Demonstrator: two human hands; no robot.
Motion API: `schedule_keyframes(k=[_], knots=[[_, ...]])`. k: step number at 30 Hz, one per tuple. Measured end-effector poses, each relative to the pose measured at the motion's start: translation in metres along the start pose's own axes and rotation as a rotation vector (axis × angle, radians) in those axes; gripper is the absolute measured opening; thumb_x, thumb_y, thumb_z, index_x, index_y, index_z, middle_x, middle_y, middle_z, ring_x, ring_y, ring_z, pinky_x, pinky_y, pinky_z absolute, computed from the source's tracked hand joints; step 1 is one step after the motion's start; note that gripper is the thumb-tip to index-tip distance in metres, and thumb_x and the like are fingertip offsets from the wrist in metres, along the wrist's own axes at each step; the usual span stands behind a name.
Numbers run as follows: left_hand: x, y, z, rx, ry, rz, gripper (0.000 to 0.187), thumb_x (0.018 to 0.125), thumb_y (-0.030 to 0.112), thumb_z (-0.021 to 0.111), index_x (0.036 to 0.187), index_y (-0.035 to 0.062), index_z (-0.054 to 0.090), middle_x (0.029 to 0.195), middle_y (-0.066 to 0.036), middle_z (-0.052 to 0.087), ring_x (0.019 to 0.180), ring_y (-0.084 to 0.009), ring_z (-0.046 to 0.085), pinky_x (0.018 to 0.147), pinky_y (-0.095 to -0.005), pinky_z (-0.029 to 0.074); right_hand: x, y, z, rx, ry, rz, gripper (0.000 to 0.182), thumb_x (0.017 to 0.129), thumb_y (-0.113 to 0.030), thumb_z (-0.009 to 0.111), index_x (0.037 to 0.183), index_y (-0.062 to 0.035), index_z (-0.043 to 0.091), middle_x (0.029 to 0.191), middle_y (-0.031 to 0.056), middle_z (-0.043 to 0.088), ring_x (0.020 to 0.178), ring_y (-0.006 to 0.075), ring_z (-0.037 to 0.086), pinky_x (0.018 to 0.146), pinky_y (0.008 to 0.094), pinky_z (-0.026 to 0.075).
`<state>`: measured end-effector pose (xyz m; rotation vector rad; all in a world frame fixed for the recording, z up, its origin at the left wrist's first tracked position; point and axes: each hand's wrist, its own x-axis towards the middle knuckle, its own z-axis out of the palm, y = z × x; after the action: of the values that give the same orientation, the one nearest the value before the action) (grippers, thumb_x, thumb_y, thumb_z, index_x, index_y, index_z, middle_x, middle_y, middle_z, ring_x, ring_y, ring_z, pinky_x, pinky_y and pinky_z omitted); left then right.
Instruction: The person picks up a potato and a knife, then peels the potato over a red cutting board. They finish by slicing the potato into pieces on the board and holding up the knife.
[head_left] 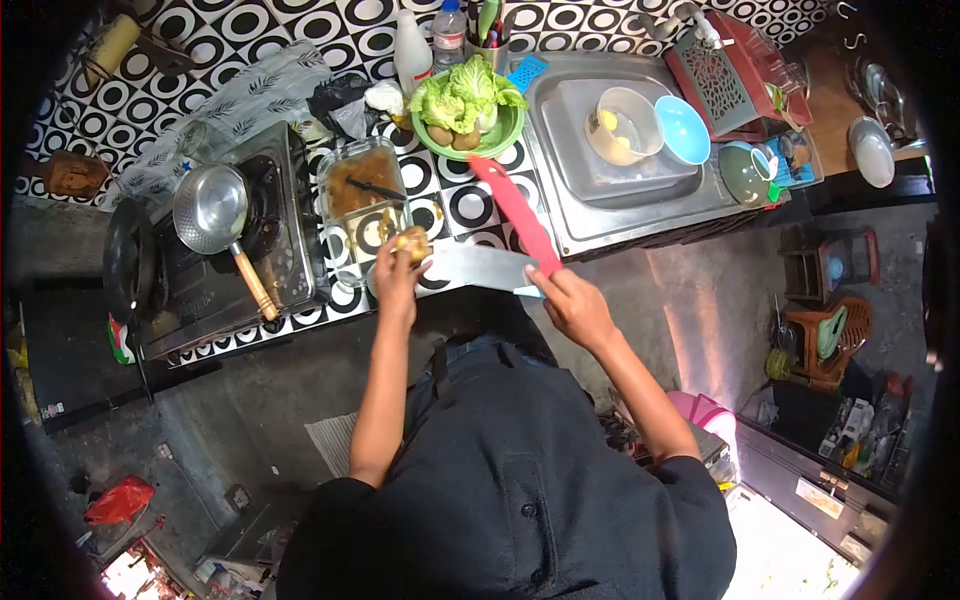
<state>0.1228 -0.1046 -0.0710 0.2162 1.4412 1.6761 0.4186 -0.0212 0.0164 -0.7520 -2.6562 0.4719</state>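
Note:
My left hand (396,285) is closed around a brown-and-yellow potato (411,243), held up near the counter's front edge. Gripped in my right hand (577,308) is a knife with a broad steel blade (482,266), which points left toward the potato. A long red plastic piece (520,215) with a hole at its far end slants across the counter, its near end overlapping the right hand. Just beyond the left hand stands a clear container (328,185) with brownish liquid and a dark-handled utensil (375,188) in it.
A green bowl (508,138) holds lettuce (480,88) and brown round potatoes (440,134). On the right, the steel sink (550,130) carries a clear tub (640,110) with yellow pieces and a blue bowl (683,128). A saucepan (212,205) sits on the stove (285,255) at left.

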Motion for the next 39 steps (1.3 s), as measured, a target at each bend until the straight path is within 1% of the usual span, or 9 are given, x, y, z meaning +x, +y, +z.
schedule_keyframes(k=[8, 13, 17, 23, 29, 32, 33, 36, 39], knots=[[-0.001, 0.057, -0.08, -0.087, 0.103, 0.131, 0.038, 0.102, 0.02, 0.059, 0.133, 0.0006, 0.049, 0.118, -0.015, 0.064, 0.101, -0.0292, 0.068, 0.089, -0.0437, 0.06, 0.004, 0.004, 0.035, 0.028, -0.269, -0.248, 0.052, 0.087, -0.008, 0.061, 0.139, -0.0114, 0.056, 0.095, 0.0054, 0.055, 0.086, 0.0224, 0.062, 0.07, 0.0368, 0.053], [-0.014, 0.066, -0.074, -0.088, 0.093, 0.193, 0.036, 0.104, 0.017, 0.056, 0.134, -0.0001, 0.049, 0.124, -0.016, 0.061, 0.102, -0.029, 0.068, 0.088, -0.0429, 0.06, 0.031, 0.014, 0.061, 0.151, -0.255, -0.117, 0.059, 0.08, -0.005, 0.07, 0.137, -0.0096, 0.055, 0.101, 0.011, 0.055, 0.091, 0.0313, 0.062, 0.077, 0.0439, 0.052], [-0.024, 0.067, -0.07, -0.1, 0.092, 0.204, 0.037, 0.104, 0.018, 0.055, 0.135, -0.0004, 0.049, 0.122, -0.016, 0.062, 0.103, -0.0288, 0.068, 0.088, -0.0428, 0.06, 0.045, 0.011, 0.086, 0.187, -0.178, 0.003, 0.058, 0.079, 0.0, 0.068, 0.135, -0.0086, 0.055, 0.101, 0.0137, 0.056, 0.092, 0.035, 0.063, 0.077, 0.0465, 0.051], [-0.034, 0.064, -0.081, -0.126, 0.09, 0.189, 0.037, 0.103, 0.02, 0.056, 0.135, 0.0004, 0.049, 0.121, -0.017, 0.064, 0.104, -0.0291, 0.068, 0.088, -0.0426, 0.06, 0.042, 0.012, 0.096, 0.221, -0.151, 0.057, 0.058, 0.078, -0.002, 0.071, 0.134, -0.0101, 0.055, 0.102, 0.0135, 0.06, 0.094, 0.0355, 0.064, 0.076, 0.0466, 0.052], [-0.035, 0.059, -0.082, -0.145, 0.116, 0.168, 0.036, 0.103, 0.021, 0.057, 0.133, 0.002, 0.049, 0.122, -0.017, 0.063, 0.105, -0.0301, 0.068, 0.087, -0.0434, 0.06, 0.029, 0.011, 0.083, 0.271, -0.033, 0.298, 0.052, 0.082, -0.008, 0.073, 0.131, -0.0083, 0.057, 0.107, 0.0161, 0.067, 0.091, 0.0362, 0.067, 0.077, 0.0462, 0.053], [-0.033, 0.053, -0.077, -0.152, 0.091, 0.135, 0.036, 0.103, 0.019, 0.057, 0.134, 0.0019, 0.048, 0.123, -0.017, 0.062, 0.105, -0.0296, 0.068, 0.086, -0.0426, 0.06, 0.024, 0.029, 0.089, 0.329, -0.073, 0.644, 0.042, 0.085, -0.01, 0.069, 0.127, -0.0045, 0.062, 0.101, 0.0204, 0.07, 0.086, 0.0381, 0.068, 0.077, 0.0455, 0.054], [-0.033, 0.054, -0.071, -0.153, 0.083, 0.131, 0.036, 0.103, 0.018, 0.056, 0.134, 0.0018, 0.048, 0.123, -0.017, 0.062, 0.105, -0.0294, 0.068, 0.086, -0.0422, 0.061, 0.014, 0.04, 0.105, 0.323, 0.077, 0.677, 0.032, 0.088, -0.013, 0.066, 0.118, -0.0023, 0.068, 0.086, 0.0231, 0.07, 0.077, 0.036, 0.069, 0.075, 0.0434, 0.054], [-0.033, 0.055, -0.063, -0.153, 0.052, 0.133, 0.036, 0.103, 0.016, 0.055, 0.135, 0.0013, 0.047, 0.12, -0.016, 0.062, 0.105, -0.0284, 0.068, 0.085, -0.0412, 0.061, -0.016, 0.046, 0.121, 0.436, 0.214, 0.869, 0.026, 0.09, -0.016, 0.068, 0.112, -0.0018, 0.071, 0.081, 0.0201, 0.071, 0.073, 0.0293, 0.069, 0.073, 0.0426, 0.054], [-0.035, 0.05, -0.055, -0.145, 0.042, 0.125, 0.037, 0.103, 0.017, 0.056, 0.135, 0.0006, 0.046, 0.119, -0.016, 0.063, 0.104, -0.0281, 0.068, 0.085, -0.041, 0.061, -0.051, 0.049, 0.143, 0.554, 0.269, 0.971, 0.025, 0.092, -0.023, 0.072, 0.097, 0.002, 0.071, 0.068, 0.0142, 0.068, 0.059, 0.021, 0.064, 0.06, 0.0395, 0.052]])
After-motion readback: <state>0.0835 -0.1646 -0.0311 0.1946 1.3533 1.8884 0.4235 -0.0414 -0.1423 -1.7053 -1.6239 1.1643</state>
